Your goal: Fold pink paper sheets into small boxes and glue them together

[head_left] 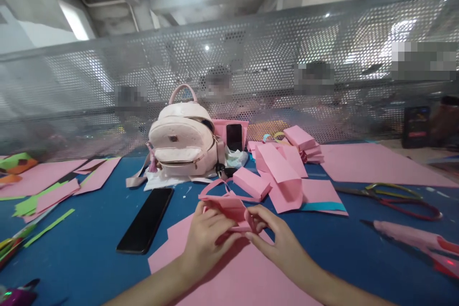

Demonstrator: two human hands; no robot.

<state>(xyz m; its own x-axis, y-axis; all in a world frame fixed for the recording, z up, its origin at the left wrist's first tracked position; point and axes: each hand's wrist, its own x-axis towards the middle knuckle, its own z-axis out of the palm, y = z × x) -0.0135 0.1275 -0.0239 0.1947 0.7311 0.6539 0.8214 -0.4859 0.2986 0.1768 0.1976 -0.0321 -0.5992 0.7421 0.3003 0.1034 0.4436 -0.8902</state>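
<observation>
Between my two hands is a small pink paper box, its hollow side facing me, with a thin paper strip looping up behind it. My left hand grips the box's left side, some fingers reaching inside it. The right side is pinched between the thumb and fingers of my right hand. Beneath both hands lie large pink paper sheets. Just behind the held box rests a closed pink paper block.
A white backpack stands at the back near a perforated metal screen. A black phone lies left. Folded pink paper, scissors and a pink glue gun are at right. Green paper scraps lie far left.
</observation>
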